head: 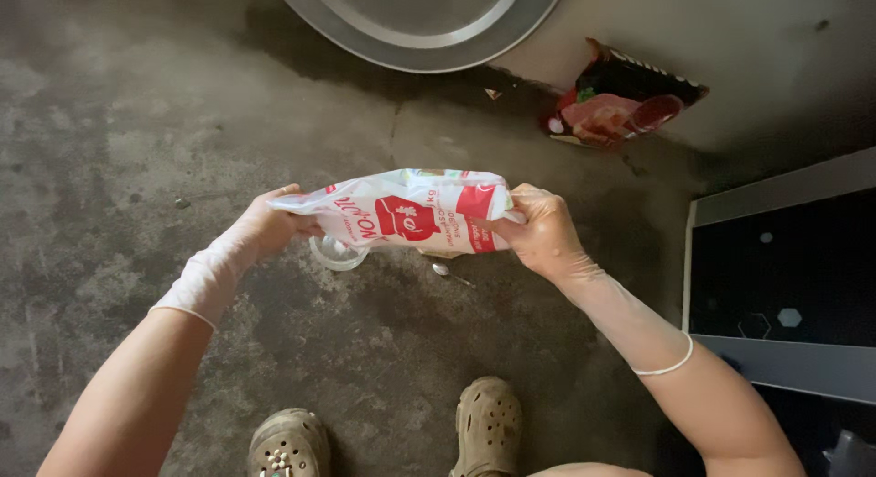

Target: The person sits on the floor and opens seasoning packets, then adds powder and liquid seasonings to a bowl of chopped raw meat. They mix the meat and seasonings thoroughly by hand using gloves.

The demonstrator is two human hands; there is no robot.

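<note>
Gripping bag (411,212) edges, floor (109,167) around

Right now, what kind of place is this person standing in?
Probably a floor-level cooking or washing spot at home. The floor is rough grey concrete with a wet patch, a big round metal tray sits there, and gloved hands hold a red-and-white plastic food bag.

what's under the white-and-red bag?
Under the white-and-red bag, held by the left hand and right hand, a clear round container and a small spoon lie on the concrete floor. The container's far side is covered.
</note>
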